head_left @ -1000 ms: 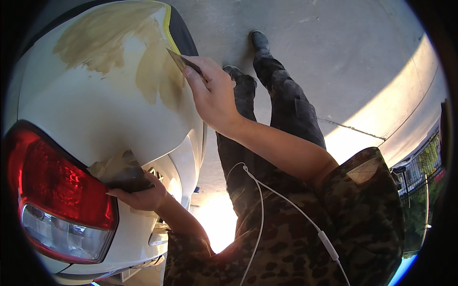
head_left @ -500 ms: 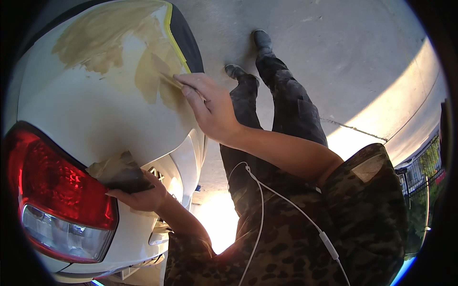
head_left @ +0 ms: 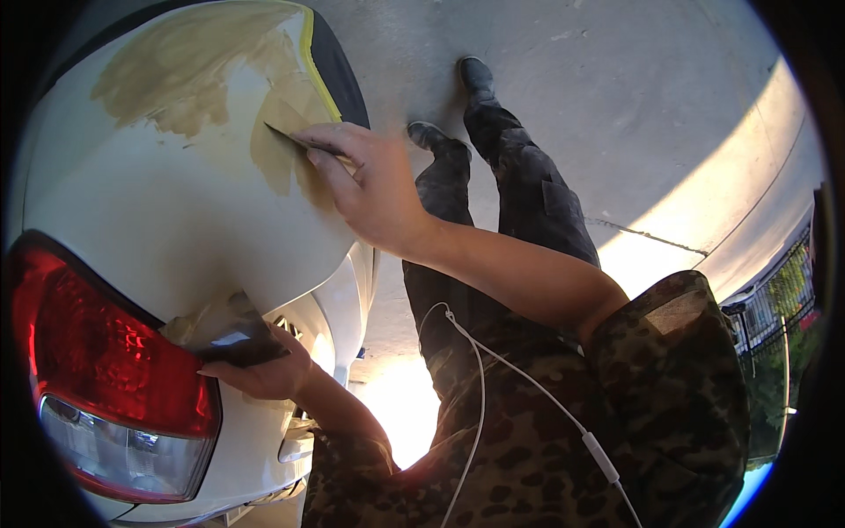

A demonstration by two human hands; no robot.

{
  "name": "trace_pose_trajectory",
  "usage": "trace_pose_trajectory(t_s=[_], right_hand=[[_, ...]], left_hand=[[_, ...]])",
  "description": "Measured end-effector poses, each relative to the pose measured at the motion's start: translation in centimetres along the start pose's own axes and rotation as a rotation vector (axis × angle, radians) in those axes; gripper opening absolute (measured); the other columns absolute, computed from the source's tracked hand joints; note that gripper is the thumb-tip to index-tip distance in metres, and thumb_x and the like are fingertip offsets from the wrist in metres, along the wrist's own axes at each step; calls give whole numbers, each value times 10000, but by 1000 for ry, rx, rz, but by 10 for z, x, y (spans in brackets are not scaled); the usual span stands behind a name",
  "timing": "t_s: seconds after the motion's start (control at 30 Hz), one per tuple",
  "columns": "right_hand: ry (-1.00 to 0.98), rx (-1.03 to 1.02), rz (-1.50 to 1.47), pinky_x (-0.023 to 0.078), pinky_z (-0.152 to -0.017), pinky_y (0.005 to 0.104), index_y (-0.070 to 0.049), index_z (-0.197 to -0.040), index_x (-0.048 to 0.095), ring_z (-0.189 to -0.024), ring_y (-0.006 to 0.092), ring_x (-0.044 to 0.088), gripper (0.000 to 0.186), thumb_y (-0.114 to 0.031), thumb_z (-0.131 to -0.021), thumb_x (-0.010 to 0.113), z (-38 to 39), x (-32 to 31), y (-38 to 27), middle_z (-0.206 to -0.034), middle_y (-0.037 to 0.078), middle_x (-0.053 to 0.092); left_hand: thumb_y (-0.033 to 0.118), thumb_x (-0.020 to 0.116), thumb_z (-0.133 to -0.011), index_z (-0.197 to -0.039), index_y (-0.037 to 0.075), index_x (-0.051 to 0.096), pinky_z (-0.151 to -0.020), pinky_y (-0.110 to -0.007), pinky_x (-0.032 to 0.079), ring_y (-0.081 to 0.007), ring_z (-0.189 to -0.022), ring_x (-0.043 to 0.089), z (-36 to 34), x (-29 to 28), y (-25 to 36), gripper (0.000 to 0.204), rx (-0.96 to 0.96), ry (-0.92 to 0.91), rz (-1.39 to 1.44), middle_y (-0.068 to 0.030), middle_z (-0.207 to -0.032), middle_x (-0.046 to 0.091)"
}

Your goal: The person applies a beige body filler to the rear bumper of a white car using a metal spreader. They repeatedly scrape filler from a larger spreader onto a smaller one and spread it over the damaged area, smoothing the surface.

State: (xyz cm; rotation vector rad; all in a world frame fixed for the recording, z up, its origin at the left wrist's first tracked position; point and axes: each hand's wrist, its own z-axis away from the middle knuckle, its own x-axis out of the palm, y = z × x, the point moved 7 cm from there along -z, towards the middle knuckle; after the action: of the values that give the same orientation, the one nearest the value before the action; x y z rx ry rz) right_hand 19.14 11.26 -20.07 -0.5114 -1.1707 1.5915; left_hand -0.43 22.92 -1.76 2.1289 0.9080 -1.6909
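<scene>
My right hand (head_left: 377, 185) pinches a thin putty spreader (head_left: 283, 134), its blade at a tan putty patch (head_left: 273, 158) on the white car panel (head_left: 114, 189). Whether the blade's edge touches the panel is hard to tell. Lower down, my left hand (head_left: 268, 374) holds a dark, flat plate (head_left: 233, 333) with tan putty smeared toward its far edge. That plate sits close beside the red and clear tail light (head_left: 114, 352). A larger, uneven putty patch (head_left: 176, 75) spreads over the panel's far part.
Yellow masking tape (head_left: 308, 44) runs along the panel's edge next to a dark trim piece (head_left: 339, 75). A white cable (head_left: 528, 378) hangs over my camouflage clothing. Concrete floor (head_left: 651, 114) lies to the right, partly sunlit.
My right hand has shifted slightly left and the spreader has turned, showing now as a narrow dark edge. The plate in my left hand has tilted and now catches a bright reflection.
</scene>
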Motion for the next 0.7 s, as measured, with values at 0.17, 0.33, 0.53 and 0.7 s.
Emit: trace_pose_trajectory(t_s=[0.17,0.33,0.53,0.7], right_hand=[[-82,-111,147,565,-913,348,5,-1192,720,-1064,335,720,355,75,-853,646,46,7,-17,-1187,194,731],[-114,-135,126,575,-901,362,-15,-1182,733,-1073,342,718,412,88,-787,681,77,3,-16,-1194,172,736],[81,303,-3,550,-798,359,13,-1165,723,-906,357,715,235,-58,-966,620,-2,-39,39,-1028,199,739],[-29,22,80,557,-778,371,16,-1134,735,-834,336,721,239,-104,-945,651,-72,-21,34,-953,192,747]], left_hand=[[376,756,-897,-1589,-90,228,-951,-425,585,-404,-1139,683,-4,-3,9,987,99,17,-15,-326,-1373,566],[365,759,-898,-1592,-86,227,-963,-425,578,-408,-1157,675,-7,-2,8,984,64,4,50,-326,-1391,554],[385,750,-906,-1584,-91,248,-987,-412,564,-390,-1185,661,-5,-1,6,969,5,5,77,-321,-1398,549],[371,741,-915,-1585,-92,246,-997,-412,556,-381,-1194,654,-5,1,6,953,-26,-11,85,-313,-1393,554]])
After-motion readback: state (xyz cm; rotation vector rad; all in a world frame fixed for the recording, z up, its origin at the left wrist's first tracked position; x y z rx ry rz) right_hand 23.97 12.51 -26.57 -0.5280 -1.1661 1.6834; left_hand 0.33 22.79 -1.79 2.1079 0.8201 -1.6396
